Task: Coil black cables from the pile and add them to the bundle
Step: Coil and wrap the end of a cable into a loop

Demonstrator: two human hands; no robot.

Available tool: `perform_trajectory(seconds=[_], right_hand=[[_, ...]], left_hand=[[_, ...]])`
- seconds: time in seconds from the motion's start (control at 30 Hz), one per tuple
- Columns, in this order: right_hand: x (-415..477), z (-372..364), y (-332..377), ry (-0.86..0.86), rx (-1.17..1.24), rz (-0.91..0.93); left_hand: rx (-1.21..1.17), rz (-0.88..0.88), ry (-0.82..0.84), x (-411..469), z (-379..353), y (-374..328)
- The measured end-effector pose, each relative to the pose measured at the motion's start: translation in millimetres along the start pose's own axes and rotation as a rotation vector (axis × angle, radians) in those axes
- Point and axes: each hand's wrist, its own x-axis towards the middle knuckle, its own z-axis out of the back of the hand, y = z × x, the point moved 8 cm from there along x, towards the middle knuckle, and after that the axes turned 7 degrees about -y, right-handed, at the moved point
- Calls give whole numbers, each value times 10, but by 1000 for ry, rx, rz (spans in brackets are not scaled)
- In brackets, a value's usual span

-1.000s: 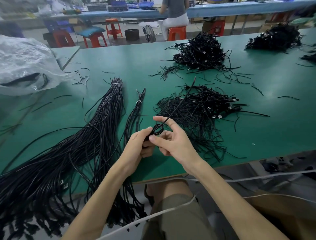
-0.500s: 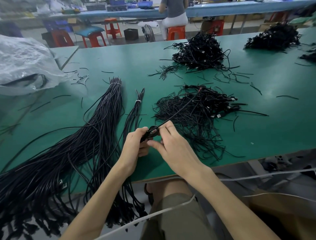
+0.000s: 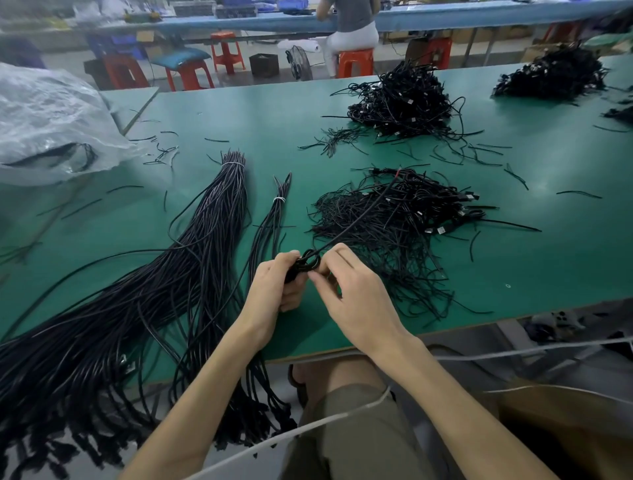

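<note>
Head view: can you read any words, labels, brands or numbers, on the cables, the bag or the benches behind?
No text can be read in this view.
The pale tags on connectors in the cable pile: too small to read.
The coiled cable held by the left hand and right hand: no print visible.
The plastic bag: no print visible.
The crates at the back: blurred, nothing legible.

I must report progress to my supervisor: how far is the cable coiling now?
Done: a thick tied bundle and a thin bundle lie on the left. In hand: left hand and right hand both pinch a small coil; its straight tail is not yet wound. Left: the loose pile by the hands, and a far pile behind.
</note>
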Motion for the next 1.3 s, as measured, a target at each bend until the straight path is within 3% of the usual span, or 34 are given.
perform_trajectory(seconds=[0.23,0.37,0.6,0.77,0.87,0.93,1.03,1.13,1.3], right_hand=[[-2,162,-32,-159,-114,-1],[74,217,3,-126,-161,54],[112,250,49,-132,118,49],[94,221,88,-91,147,91],[66,210,112,-72,164,101],[68,217,128,-66,183,100],[63,233,147,-80,222,67],[53,248,146,-137,251,27],[24,268,265,-177,18,157]], left_hand=[[374,-290,-97,-59,-50,-188],[357,-404,-48,-168,-48,-402],[489,-558,149,-379,-19,-776],[790,-677,-1,-444,31,-902],[945,-787,44,-482,-10,-963],[940,-754,70,-465,-12,-940],[1002,-746,-35,-457,20,-944],[916,-674,-120,-452,37,-945],[637,-294,-90,-333,49,-755]])
